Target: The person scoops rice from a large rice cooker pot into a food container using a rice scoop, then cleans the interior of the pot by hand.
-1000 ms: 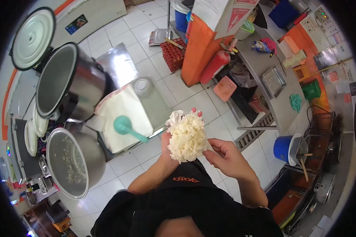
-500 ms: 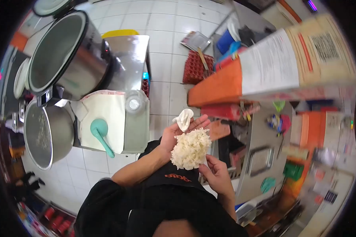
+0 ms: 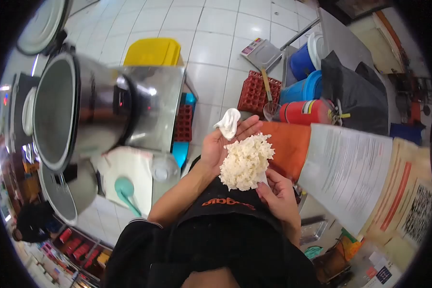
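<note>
A lumpy mound of white cooked rice (image 3: 245, 162) rests on the palm of my left hand (image 3: 213, 152), whose fingers stretch out behind it. By that hand's thumb sticks up a white crumpled piece (image 3: 229, 123); I cannot make out its material. My right hand (image 3: 280, 196) pinches a thin white sheet (image 3: 264, 179) at the rice's lower right edge. Most of this sheet is hidden under the rice. Both hands are in front of my dark apron (image 3: 225, 204).
At left, a large rice cooker (image 3: 93, 110) stands on a steel table (image 3: 153, 103), near a metal pot (image 3: 77, 192) and a teal ladle (image 3: 124, 186). Close at right are an orange panel (image 3: 285, 146) and papers (image 3: 343, 173). Beyond lie a fire extinguisher (image 3: 306, 112) and red egg trays (image 3: 254, 91).
The view has turned, bringing the fire extinguisher and yellow bin more into sight. Hands and rice appear a little further right and higher in the picture; their hold looks the same.
</note>
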A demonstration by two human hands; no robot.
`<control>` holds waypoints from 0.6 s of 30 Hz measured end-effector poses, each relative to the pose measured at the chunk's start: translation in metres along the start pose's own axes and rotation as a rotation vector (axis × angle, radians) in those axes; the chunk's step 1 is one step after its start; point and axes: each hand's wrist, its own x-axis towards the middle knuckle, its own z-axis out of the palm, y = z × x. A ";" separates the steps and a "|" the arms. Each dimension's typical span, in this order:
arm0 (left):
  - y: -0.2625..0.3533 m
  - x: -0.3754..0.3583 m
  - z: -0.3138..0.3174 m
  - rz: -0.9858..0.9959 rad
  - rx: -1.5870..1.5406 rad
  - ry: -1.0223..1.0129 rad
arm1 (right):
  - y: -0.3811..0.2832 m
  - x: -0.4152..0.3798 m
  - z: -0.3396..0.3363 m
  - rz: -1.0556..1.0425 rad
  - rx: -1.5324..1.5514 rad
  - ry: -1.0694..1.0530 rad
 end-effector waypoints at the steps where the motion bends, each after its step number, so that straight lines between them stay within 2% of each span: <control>1: 0.011 0.019 0.004 -0.020 0.004 -0.006 | -0.011 0.015 -0.005 -0.019 -0.019 0.027; 7: 0.054 0.126 0.026 -0.052 -0.084 0.010 | -0.088 0.099 -0.031 -0.039 0.028 0.092; 9: 0.069 0.172 0.036 -0.035 -0.030 0.032 | -0.109 0.132 -0.044 -0.036 0.044 0.101; 11: 0.092 0.217 0.049 -0.116 -0.082 0.114 | -0.128 0.162 -0.052 -0.062 0.063 0.086; 14: 0.163 0.310 0.055 -0.114 -0.072 -0.001 | -0.200 0.247 -0.040 -0.015 0.043 0.213; 16: 0.196 0.343 0.056 -0.113 -0.125 -0.022 | -0.231 0.288 -0.040 -0.014 0.028 0.162; 18: 0.236 0.371 0.067 -0.031 -0.008 -0.033 | -0.273 0.328 -0.037 -0.044 -0.026 0.076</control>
